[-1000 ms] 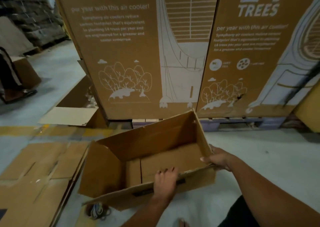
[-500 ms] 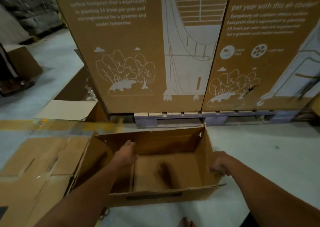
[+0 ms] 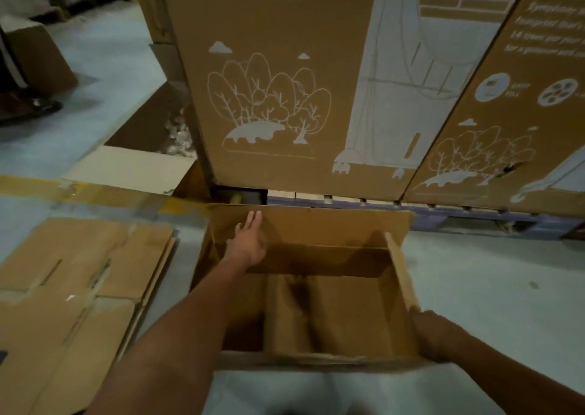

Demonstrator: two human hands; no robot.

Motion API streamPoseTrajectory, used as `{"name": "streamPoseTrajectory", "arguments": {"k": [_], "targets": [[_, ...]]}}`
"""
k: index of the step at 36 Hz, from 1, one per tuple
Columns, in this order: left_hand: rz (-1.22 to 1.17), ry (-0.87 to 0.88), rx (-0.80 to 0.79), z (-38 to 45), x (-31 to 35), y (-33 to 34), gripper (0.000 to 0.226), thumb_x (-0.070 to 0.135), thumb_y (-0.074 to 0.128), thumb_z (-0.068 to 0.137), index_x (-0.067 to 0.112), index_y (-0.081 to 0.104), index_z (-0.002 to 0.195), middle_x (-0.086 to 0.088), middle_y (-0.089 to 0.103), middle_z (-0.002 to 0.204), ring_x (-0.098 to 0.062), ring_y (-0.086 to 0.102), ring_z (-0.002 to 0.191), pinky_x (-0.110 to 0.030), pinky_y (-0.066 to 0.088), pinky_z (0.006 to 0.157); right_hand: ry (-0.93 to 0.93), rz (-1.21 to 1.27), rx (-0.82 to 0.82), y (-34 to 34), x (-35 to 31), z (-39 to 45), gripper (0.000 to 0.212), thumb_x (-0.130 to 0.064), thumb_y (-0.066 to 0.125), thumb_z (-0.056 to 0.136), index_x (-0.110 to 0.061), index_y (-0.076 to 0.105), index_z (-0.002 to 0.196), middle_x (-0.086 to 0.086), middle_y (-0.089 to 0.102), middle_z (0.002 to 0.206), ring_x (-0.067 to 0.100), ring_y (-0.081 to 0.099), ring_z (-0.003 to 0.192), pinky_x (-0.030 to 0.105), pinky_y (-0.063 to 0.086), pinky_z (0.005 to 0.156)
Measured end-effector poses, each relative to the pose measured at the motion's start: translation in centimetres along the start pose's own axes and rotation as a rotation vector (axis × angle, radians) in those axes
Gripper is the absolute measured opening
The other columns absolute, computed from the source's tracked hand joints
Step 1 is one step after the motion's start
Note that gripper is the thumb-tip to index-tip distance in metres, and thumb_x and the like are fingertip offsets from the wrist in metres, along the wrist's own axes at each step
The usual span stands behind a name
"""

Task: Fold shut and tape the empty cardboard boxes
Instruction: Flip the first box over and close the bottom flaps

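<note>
An empty brown cardboard box (image 3: 332, 316) stands open on the floor right in front of me. Its far flap (image 3: 332, 224) stands upright. My left hand (image 3: 248, 240) reaches across the box with straight fingers and lies against the inner face of that far flap near its left end. My right hand (image 3: 432, 335) is at the box's near right corner, on the outside of the right wall; its fingers are hard to make out.
Flattened cardboard boxes (image 3: 72, 288) lie on the floor to the left. Tall printed cartons (image 3: 285, 82) stand on a pallet (image 3: 443, 215) just behind the box. An opened carton (image 3: 136, 167) lies at the back left. Grey floor stretches to the right.
The box has come down from a tilt and now sits flat on the floor. My left hand left the near edge and reached across to the far flap. My right hand stayed at the right wall.
</note>
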State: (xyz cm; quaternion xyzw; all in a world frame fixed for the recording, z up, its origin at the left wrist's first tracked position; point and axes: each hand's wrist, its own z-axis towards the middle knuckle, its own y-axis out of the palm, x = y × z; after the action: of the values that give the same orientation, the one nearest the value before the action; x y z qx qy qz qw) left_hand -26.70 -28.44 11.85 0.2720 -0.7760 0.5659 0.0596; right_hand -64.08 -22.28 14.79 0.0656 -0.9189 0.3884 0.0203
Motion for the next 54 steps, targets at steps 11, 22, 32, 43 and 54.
{"name": "streamPoseTrajectory", "arguments": {"k": [11,22,32,43,54], "targets": [[0.208,0.098,0.175,-1.5,-3.7,-1.2,0.08,0.016,0.053,0.093,0.024,0.004,0.156,0.002,-0.001,0.164,-0.027,-0.004,0.15,-0.05,-0.001,0.121,-0.457,0.125,-0.478,-1.1,-7.9,-2.0,0.074,-0.067,0.059,0.083,-0.033,0.037,0.145,-0.01,0.047,0.138,0.011,0.046,0.122,0.028,0.037,0.104],[-0.391,-0.252,0.385,-3.6,-4.0,-1.3,0.063,0.009,0.059,0.088,0.015,0.029,0.143,-0.013,0.048,0.132,-0.031,0.053,0.117,-0.047,0.049,0.096,-0.443,-0.081,0.117,-1.4,-8.4,-1.7,0.029,-0.048,0.051,0.095,-0.029,0.066,0.111,-0.003,0.065,0.109,0.016,0.057,0.1,0.029,0.039,0.077],[-0.288,-0.262,-0.002,-3.8,-1.7,0.7,0.041,0.014,0.05,0.095,0.007,0.047,0.136,-0.018,0.051,0.134,-0.036,0.053,0.121,-0.04,0.049,0.091,-0.514,-0.411,0.167,-0.9,-9.9,-2.0,0.024,-0.015,0.05,0.097,-0.017,0.061,0.119,0.007,0.063,0.109,0.026,0.06,0.104,0.037,0.045,0.089],[0.113,0.151,0.445,-1.3,-1.8,1.1,0.047,0.043,0.061,0.088,0.024,0.05,0.13,-0.007,0.046,0.134,-0.027,0.04,0.124,-0.046,0.029,0.103,-0.268,-0.328,0.637,-1.2,-8.1,3.0,0.077,-0.014,0.066,0.078,-0.017,0.028,0.145,0.012,0.035,0.144,0.03,0.038,0.127,0.044,0.032,0.103],[0.135,0.158,0.066,-5.1,-6.3,9.1,0.049,0.058,0.023,0.096,0.027,0.06,0.104,0.006,0.059,0.113,-0.021,0.054,0.111,-0.044,0.032,0.095,0.228,0.153,0.507,0.8,-4.4,8.3,0.091,-0.076,0.028,0.087,-0.024,-0.003,0.155,0.012,-0.007,0.162,0.039,0.004,0.147,0.065,0.01,0.111]]}}
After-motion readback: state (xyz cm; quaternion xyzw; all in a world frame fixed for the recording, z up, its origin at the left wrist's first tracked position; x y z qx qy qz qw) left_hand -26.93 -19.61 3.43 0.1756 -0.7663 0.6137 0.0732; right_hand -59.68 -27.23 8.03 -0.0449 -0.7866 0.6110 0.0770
